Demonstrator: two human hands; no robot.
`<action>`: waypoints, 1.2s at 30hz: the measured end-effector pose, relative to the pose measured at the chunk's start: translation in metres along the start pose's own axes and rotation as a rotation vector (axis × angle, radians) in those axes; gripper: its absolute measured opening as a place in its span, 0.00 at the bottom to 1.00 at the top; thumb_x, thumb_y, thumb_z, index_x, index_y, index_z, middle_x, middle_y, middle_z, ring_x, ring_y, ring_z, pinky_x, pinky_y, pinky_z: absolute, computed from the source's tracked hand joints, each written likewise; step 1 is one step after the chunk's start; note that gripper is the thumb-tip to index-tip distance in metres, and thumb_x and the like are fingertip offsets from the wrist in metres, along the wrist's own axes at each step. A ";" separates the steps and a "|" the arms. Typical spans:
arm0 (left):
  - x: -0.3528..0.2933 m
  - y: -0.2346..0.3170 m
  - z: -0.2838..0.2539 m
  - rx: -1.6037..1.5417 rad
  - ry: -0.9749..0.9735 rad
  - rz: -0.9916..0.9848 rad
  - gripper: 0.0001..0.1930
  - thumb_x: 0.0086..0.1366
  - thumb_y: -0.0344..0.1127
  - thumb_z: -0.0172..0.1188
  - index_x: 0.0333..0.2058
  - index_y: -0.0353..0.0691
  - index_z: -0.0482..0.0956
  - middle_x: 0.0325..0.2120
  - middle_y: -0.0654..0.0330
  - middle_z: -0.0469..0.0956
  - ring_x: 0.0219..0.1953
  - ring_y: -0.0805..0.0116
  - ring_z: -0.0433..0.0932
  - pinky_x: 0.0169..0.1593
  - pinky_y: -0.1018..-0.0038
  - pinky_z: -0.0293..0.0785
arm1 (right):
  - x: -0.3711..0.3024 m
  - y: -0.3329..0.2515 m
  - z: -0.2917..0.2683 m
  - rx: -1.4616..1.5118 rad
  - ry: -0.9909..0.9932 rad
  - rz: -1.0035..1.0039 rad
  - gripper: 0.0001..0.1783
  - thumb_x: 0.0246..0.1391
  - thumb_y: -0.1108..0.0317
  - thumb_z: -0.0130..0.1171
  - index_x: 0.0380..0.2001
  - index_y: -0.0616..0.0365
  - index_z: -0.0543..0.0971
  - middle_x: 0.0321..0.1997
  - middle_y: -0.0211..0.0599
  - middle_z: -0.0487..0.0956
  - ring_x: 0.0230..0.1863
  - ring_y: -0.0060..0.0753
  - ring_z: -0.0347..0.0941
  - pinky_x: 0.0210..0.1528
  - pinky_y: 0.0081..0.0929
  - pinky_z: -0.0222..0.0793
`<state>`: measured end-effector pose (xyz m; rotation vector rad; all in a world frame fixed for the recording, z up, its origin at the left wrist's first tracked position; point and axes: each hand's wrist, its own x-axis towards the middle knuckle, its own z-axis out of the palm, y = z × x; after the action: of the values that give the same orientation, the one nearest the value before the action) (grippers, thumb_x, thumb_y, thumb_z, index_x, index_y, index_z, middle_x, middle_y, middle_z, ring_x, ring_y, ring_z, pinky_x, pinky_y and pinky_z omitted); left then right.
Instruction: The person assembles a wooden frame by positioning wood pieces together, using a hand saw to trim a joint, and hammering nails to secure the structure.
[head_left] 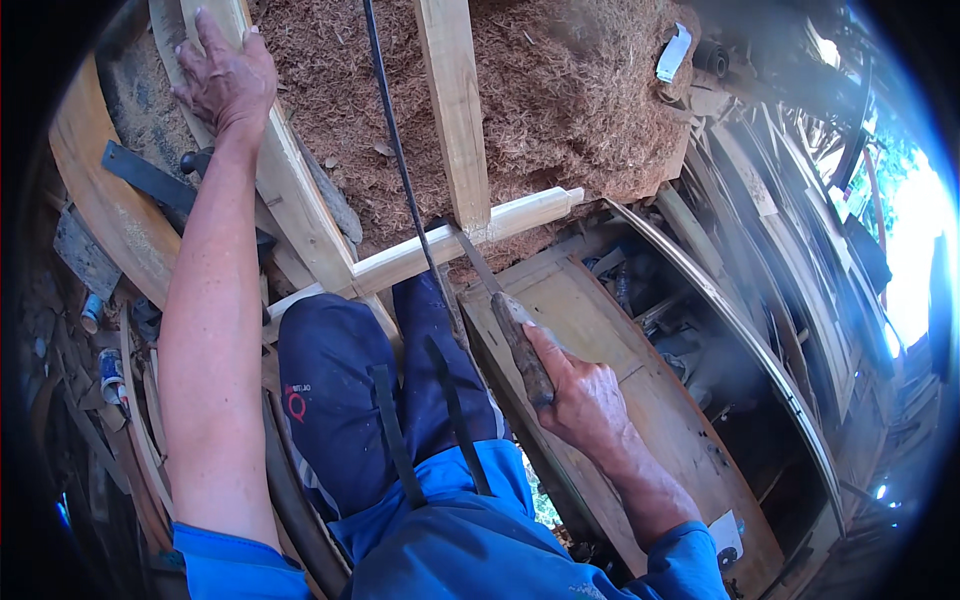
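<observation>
My left hand point(228, 80) lies on a pale wooden rail point(295, 200) at the upper left, its fingers spread and holding nothing. My right hand point(585, 395) is closed round the worn wooden handle of a chisel-like tool point(522, 350), index finger stretched along it. Its narrow metal blade reaches up to a crosspiece point(400, 262), touching or nearly touching it just beside the foot of an upright bar point(455, 110). The crosspiece joins the left rail at one end and has a stepped tenon at the other. A long dark metal rod point(393, 120) crosses over it.
Brown wood shavings point(590, 110) are heaped beyond the frame. A wooden panel point(640, 390) lies at the right, beside a long curved strip point(740, 320). Stacked boards point(770, 220) fill the far right. At the left are a metal square point(150, 177), a can point(110, 368) and scrap wood.
</observation>
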<state>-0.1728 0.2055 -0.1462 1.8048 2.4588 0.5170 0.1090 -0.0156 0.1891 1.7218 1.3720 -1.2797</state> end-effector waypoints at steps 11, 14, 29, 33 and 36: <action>-0.001 0.001 0.002 -0.092 -0.005 0.010 0.38 0.64 0.52 0.55 0.68 0.47 0.53 0.61 0.35 0.60 0.67 0.41 0.58 0.66 0.39 0.47 | 0.133 0.005 0.044 -0.112 -0.034 0.028 0.36 0.47 0.70 0.60 0.62 0.54 0.64 0.32 0.61 0.80 0.33 0.64 0.78 0.41 0.55 0.73; -0.005 0.003 0.000 -0.069 -0.011 0.014 0.39 0.64 0.53 0.55 0.68 0.47 0.52 0.61 0.36 0.61 0.67 0.42 0.57 0.65 0.39 0.48 | 0.128 0.003 0.050 -0.048 0.026 0.021 0.37 0.46 0.70 0.60 0.62 0.54 0.63 0.30 0.60 0.80 0.33 0.64 0.78 0.42 0.56 0.73; -0.003 0.005 0.000 -0.066 -0.031 0.005 0.39 0.64 0.54 0.56 0.68 0.44 0.54 0.60 0.35 0.62 0.66 0.43 0.59 0.65 0.42 0.50 | 0.044 -0.001 0.016 -0.018 -0.114 0.052 0.44 0.41 0.69 0.60 0.67 0.52 0.60 0.41 0.56 0.80 0.36 0.61 0.79 0.42 0.52 0.76; -0.003 -0.007 -0.004 0.031 -0.040 0.015 0.39 0.64 0.55 0.56 0.68 0.43 0.56 0.59 0.35 0.63 0.65 0.44 0.60 0.63 0.43 0.54 | 0.033 0.018 0.030 -0.078 0.020 -0.042 0.43 0.43 0.70 0.59 0.67 0.56 0.60 0.37 0.50 0.81 0.32 0.58 0.79 0.36 0.50 0.77; -0.003 -0.003 -0.008 0.021 -0.032 0.030 0.39 0.64 0.55 0.56 0.68 0.43 0.56 0.59 0.35 0.64 0.65 0.43 0.60 0.63 0.44 0.55 | 0.020 0.055 0.044 0.011 0.081 -0.157 0.44 0.43 0.70 0.59 0.67 0.56 0.60 0.37 0.50 0.81 0.31 0.58 0.79 0.34 0.50 0.77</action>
<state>-0.1765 0.2004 -0.1397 1.8456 2.4293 0.4618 0.1472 -0.0629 0.1484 1.7186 1.5763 -1.3161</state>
